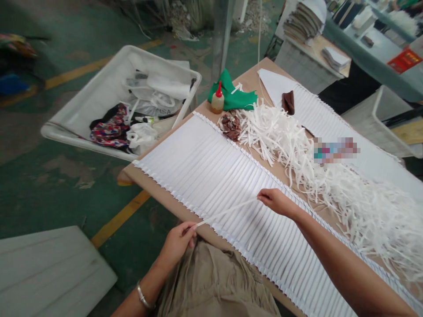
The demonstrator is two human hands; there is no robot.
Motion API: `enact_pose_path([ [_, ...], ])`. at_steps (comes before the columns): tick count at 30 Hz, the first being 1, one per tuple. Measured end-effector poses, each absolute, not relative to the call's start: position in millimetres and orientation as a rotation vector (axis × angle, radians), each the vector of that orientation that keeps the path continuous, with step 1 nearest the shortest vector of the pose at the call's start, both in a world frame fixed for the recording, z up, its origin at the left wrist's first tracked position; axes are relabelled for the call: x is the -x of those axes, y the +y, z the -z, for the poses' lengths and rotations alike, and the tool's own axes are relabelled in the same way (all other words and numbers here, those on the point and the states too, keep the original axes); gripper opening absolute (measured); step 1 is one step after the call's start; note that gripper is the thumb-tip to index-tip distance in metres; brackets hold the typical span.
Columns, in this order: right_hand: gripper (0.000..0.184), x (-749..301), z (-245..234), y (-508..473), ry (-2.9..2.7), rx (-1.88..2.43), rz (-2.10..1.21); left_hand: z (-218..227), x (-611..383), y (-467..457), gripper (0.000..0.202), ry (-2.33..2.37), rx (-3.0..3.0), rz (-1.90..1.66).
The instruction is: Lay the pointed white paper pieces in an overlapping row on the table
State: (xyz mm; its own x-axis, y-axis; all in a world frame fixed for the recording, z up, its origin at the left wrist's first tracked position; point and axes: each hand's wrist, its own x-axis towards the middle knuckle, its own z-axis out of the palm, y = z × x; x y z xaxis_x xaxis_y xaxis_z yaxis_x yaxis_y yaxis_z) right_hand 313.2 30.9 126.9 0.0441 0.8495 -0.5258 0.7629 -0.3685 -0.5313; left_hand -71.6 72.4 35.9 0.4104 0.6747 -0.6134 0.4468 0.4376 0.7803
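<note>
A narrow white strip point(228, 210) is stretched between my two hands, above a long white ridged sheet point(185, 145) on the table. My left hand point(178, 242) pinches the strip's lower end near the table's front edge. At its other end, my right hand point(274, 200) has its fingers closed on the strip over the sheet. The sheet has many parallel ridges and folded, bumpy borders. Beyond it lies a long heap of loose white strips point(297, 154). My fingertips partly hide both strip ends.
A glue bottle with a red tip point(217, 101), green cloth point(236, 94) and crumpled brown bundle point(230, 125) lie at the table's far end. A white bin point(115, 61) with bags stands left. Another ridged sheet point(373, 163) lies beyond the strips. A metal post point(222, 39) rises behind.
</note>
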Motion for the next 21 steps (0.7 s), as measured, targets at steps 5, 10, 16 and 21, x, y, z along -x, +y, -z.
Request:
enact_pose_path([
  [5, 0.028, -324.4, -103.5, 75.1, -1.656, 2.306, -1.114, -16.7, 70.1, 65.9, 0.031, 1.348, -1.053, -0.305],
  [10, 0.027, -338.3, -87.8, 126.5, -1.703, 2.250, -1.035, -8.7, 54.8, 79.1, 0.024, 1.383, -0.993, -0.405],
  [16, 0.025, -350.2, -73.6, 176.8, -1.652, 2.359, -0.816, -8.2, 36.7, 95.4, 0.014, 1.483, -1.007, -0.443],
  [21, 0.021, -353.5, -63.0, 200.8, -1.709, 2.391, -0.691, -2.9, 25.0, 100.2, 0.013, 1.521, -1.027, -0.432],
])
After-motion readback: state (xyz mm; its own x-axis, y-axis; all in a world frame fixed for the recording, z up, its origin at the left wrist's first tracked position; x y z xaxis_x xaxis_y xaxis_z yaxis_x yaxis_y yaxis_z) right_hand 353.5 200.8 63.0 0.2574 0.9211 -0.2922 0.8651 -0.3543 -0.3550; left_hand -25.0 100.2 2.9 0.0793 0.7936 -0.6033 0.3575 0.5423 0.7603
